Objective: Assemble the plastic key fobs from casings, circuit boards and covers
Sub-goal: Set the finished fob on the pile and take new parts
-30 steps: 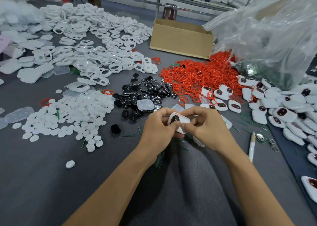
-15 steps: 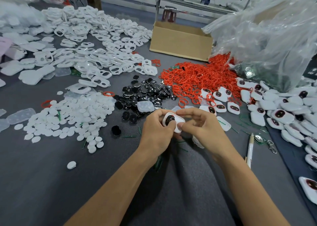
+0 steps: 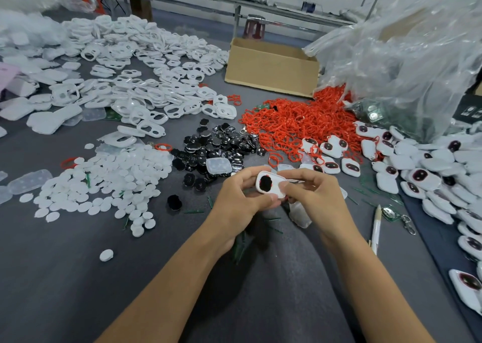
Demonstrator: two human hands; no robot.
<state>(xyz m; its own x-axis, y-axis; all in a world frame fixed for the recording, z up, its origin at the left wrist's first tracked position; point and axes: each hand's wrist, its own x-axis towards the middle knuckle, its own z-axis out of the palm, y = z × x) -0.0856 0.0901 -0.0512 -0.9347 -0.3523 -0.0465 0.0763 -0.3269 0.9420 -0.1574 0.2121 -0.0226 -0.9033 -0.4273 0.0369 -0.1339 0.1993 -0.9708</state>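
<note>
A white key fob casing (image 3: 271,185) with a black round insert and a thin red ring in its window is held just above the grey table. My left hand (image 3: 242,196) grips its left end, fingers curled round it. My right hand (image 3: 310,191) pinches its right end, thumb pressing on the white face. White casings (image 3: 146,95) lie heaped at the back left, white oval covers (image 3: 104,181) at the left, black round pieces (image 3: 216,144) just beyond my hands, red rings (image 3: 294,123) behind them. Assembled fobs (image 3: 430,170) are piled at the right.
A cardboard box (image 3: 271,69) stands at the back centre, with a large clear plastic bag (image 3: 407,56) to its right. A white pen (image 3: 376,225) and a metal key clip (image 3: 408,224) lie right of my right arm. Thin green strips (image 3: 271,225) are scattered under my hands.
The fob has turned in my fingers so its black insert faces the camera more fully. Both hands stay on it in nearly the same place.
</note>
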